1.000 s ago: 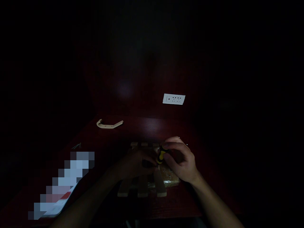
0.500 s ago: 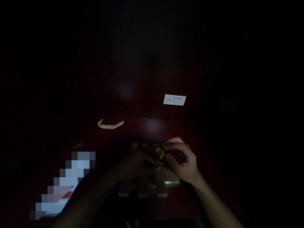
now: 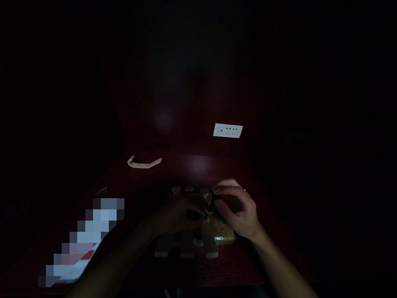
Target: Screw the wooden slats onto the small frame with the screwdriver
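A black-and-yellow screwdriver (image 3: 212,202) is gripped by its handle between the thumb and fingers of my right hand (image 3: 240,207). It leans, its lower end pointing down at a slatted wooden piece (image 3: 187,247). My left hand (image 3: 182,213) lies across the slats in deep shadow, fingers curled with their tips close to the screwdriver's lower end. What those fingertips pinch, if anything, is too dark to make out. Under the slats is a brown block (image 3: 228,234) with shiny clear wrapping.
A curved, hook-shaped wooden part (image 3: 144,164) lies at the back left of the dark red table (image 3: 198,165). A few thin pieces, perhaps screws (image 3: 101,190), lie nearer. A partly blurred white sheet (image 3: 72,271) is at left. A white socket plate (image 3: 228,130) is on the back wall.
The screwdriver's handle has turned in my right hand: black now faces me where yellow did. Both hands have stayed almost where they were.
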A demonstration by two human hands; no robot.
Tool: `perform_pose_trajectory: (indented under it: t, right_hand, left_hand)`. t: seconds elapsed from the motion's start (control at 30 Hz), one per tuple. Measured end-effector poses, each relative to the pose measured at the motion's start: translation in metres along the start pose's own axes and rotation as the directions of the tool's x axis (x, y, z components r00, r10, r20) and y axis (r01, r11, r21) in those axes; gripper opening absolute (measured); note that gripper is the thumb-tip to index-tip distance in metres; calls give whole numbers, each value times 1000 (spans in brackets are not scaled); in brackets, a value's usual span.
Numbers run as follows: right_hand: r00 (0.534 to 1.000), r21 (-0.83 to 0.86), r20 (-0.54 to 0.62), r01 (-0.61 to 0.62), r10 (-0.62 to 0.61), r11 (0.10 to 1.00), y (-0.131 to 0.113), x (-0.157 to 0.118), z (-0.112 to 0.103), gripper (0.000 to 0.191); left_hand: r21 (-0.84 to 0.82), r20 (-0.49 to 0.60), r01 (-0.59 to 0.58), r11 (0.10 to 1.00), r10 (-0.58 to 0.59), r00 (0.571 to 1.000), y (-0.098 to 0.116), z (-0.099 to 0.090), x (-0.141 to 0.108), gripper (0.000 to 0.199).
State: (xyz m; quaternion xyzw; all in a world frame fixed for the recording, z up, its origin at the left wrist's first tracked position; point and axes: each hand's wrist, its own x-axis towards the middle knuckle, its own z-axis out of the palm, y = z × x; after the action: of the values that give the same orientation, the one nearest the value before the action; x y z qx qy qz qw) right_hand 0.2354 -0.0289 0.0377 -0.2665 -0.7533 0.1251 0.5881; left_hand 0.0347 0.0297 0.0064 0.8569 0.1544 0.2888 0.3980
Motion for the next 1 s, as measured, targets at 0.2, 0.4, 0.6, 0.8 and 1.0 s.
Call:
perform_pose_trajectory:
  t: [0.2, 0.4, 0.6, 0.8, 1.0]
  right_hand:
    - [1000, -2, 24, 14, -14, 1000, -1, -1, 0, 43]
    - [998, -23, 51, 42, -41, 999, -1, -2, -1, 49]
    - [996, -75, 51, 71, -68, 995, -1, 0, -2, 49]
    - [996, -101, 47, 85, -80, 991, -1, 0, -1, 46]
    - [995, -104, 53, 90, -85, 991, -1, 0, -2, 46]
  left_hand:
    - [-13, 9, 10, 1000, -10, 1000, 2, 0, 1, 12]
    - [30, 31, 27, 999, -27, 999, 4, -1, 0, 13]
    - [-8, 49, 40, 999, -40, 998, 9, -5, 1, 19]
    - [-24, 52, 7, 1000, -5, 999, 11, -7, 2, 20]
    - [-24, 28, 1, 1000, -1, 1000, 6, -4, 0, 19]
